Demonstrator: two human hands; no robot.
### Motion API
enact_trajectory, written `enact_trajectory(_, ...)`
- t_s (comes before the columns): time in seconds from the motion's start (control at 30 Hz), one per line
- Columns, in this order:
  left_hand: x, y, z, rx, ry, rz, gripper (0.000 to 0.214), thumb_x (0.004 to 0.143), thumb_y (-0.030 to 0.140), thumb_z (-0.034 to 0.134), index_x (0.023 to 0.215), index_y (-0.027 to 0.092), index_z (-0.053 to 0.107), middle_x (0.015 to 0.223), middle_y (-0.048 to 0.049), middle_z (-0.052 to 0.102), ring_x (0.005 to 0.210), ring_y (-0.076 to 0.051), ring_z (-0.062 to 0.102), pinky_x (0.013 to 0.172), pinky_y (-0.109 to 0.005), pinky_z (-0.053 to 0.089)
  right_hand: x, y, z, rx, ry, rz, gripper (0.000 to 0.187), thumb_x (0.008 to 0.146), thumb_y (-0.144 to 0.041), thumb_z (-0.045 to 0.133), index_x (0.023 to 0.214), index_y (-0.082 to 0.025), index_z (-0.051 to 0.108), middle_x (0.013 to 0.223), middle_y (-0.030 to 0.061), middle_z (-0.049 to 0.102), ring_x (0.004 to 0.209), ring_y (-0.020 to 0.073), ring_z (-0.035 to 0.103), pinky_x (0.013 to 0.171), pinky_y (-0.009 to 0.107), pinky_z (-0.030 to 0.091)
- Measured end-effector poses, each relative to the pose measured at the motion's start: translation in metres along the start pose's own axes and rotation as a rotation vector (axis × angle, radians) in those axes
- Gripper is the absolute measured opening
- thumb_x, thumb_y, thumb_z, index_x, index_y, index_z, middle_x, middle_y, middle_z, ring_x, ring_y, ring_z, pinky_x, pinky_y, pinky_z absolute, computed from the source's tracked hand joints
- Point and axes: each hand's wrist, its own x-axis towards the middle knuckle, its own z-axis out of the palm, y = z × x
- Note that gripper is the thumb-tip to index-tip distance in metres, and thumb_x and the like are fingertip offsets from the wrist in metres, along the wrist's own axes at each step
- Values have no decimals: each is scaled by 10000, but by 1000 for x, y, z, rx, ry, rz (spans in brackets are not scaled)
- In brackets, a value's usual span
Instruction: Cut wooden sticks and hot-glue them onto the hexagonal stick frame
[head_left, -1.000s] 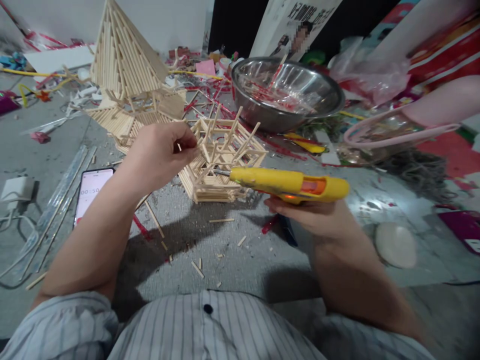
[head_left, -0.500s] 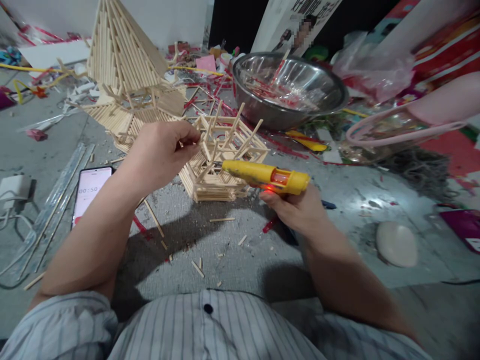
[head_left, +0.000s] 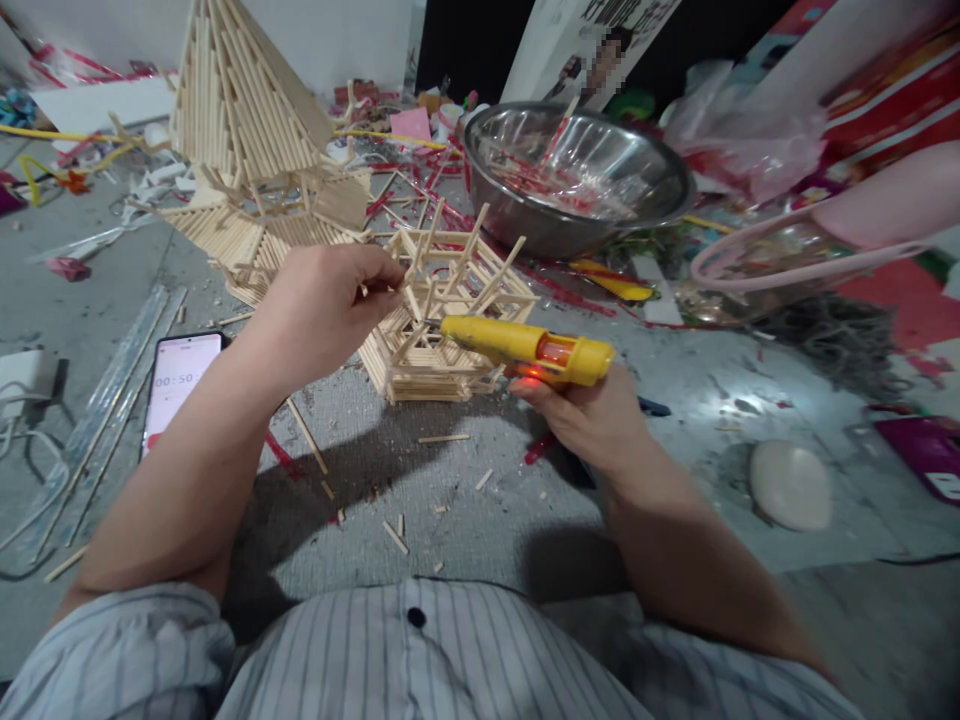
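My right hand (head_left: 581, 415) is wrapped round a yellow glue gun (head_left: 525, 348), whose small red light glows. The gun's nozzle points left into an open, many-sided frame of thin wooden sticks (head_left: 427, 385), with several sticks slanting up from it. At the frame's upper left, my left hand (head_left: 337, 295) has thumb and forefinger pinched together at a stick's end; I cannot make out exactly what is between them. Behind my left hand stands a larger stick model with a pointed roof (head_left: 244, 100).
A steel bowl (head_left: 577, 180) holding red-and-clear wrappers stands at the back. A phone (head_left: 180, 375) lies left of my forearm, beside clear plastic sleeves (head_left: 105, 420). Short stick offcuts (head_left: 396, 538) litter the front. A white oval object (head_left: 790, 485) and a purple item (head_left: 919, 455) lie right.
The glue gun in my right hand has shifted slightly left, its nozzle a little deeper in the stick frame. My left hand stays almost where it was.
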Motion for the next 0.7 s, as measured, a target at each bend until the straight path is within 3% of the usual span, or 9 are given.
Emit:
enact_trajectory(0.27, 0, -1, 1, 2, -3, 8, 191, 831, 227, 511, 839, 216, 702, 734, -8, 686, 718, -142, 616, 664, -267, 429, -1, 0, -1, -24, 21, -4, 425, 790, -655, 538, 872, -270, 699, 726, 57, 700, 699, 251, 675, 645, 413, 553)
enact_trajectory(0.43, 0, 0, 1, 11, -7, -3, 202, 837, 234, 498, 840, 217, 699, 725, -4, 679, 724, -139, 618, 673, -260, 429, 0, -1, -1, 20, 2, 10, 403, 802, -628, 540, 891, -265, 691, 774, 67, 708, 725, 257, 678, 645, 419, 556)
enact_trajectory(0.7, 1, -1, 0, 3, 4, 31, 212, 833, 244, 492, 817, 227, 702, 681, -4, 671, 682, -140, 604, 640, -263, 429, -1, -4, -25, 119, 62, 194, 382, 722, -599, 627, 711, -218, 642, 657, 74, 680, 676, 258, 669, 632, 406, 544)
